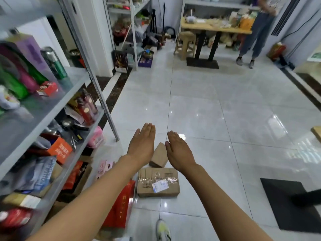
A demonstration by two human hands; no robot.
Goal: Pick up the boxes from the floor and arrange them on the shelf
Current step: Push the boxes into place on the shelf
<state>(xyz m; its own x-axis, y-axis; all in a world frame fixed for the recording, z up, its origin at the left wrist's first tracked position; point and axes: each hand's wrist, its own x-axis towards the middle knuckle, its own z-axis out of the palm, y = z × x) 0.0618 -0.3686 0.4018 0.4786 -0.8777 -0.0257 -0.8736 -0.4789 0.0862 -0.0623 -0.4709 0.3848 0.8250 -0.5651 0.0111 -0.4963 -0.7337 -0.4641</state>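
Note:
Two cardboard boxes lie on the tiled floor in front of me: a small plain one (159,156) and, nearer, a larger taped one with a white label (158,182). A tall red box (119,206) and a pink box (104,166) stand to their left by the shelf (76,80). My left hand (142,144) and my right hand (178,150) are stretched out flat above the small box, fingers straight, holding nothing. The hands flank the small box from above; whether they touch it I cannot tell.
The grey metal shelf at left is crowded with bottles, bags and an orange box (60,150). A person stands at the far right by a wooden table (215,27) and a stool (185,44). A black mat (291,206) lies at right. My shoe (163,230) shows below.

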